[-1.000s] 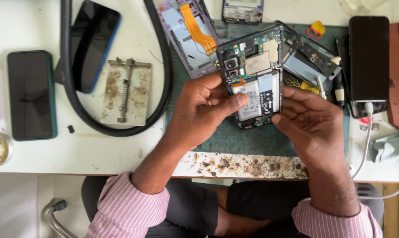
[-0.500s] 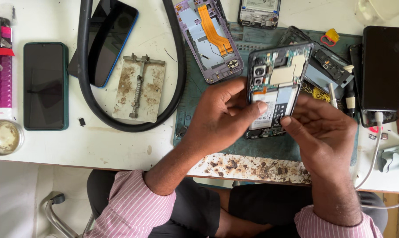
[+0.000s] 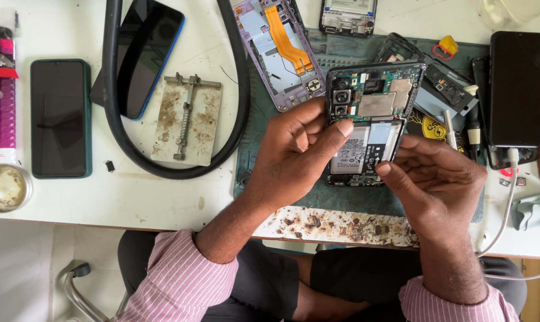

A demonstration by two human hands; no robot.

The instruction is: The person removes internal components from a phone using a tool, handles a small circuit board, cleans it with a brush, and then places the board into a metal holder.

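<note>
Green circuit board, metal shields and a flat grey battery show inside the opened black phone, held over the green mat on the desk. Left hand grips its edge from 9 o'clock, thumb on the battery; right hand curls on the 5 o'clock corner.

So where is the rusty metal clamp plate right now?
In the head view, the rusty metal clamp plate lies left of centre on the white table, inside the black hose loop, beside the blue-edged phone.

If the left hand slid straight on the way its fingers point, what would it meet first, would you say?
The left hand points up and right across the opened black phone with exposed circuit board. Beyond that, it would probably meet the dark dismantled phone frame, though depth is unclear.
</note>
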